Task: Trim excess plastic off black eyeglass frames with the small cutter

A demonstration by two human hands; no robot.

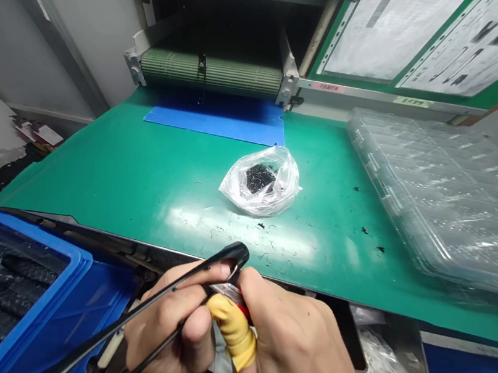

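Observation:
Close to the table's front edge, my left hand (175, 319) is closed around a long, thin black plastic strip (158, 296), bent into a narrow loop. Its rounded end points up and away from me, and both legs run down to the lower left. My right hand (296, 337) grips a small tool (227, 291) with a metal blade and a red handle. The blade lies against the strip just below its bend. A yellow finger cot (232, 330) covers my right thumb. My fingers hide most of the tool.
On the green mat (176, 169) stands an open plastic bag (282, 198) with black scraps; thin black shavings lie around it. A conveyor (237, 76) is behind, above a blue sheet (221, 123). Clear trays (456, 205) are stacked right. A blue crate (75, 285) holds black parts left.

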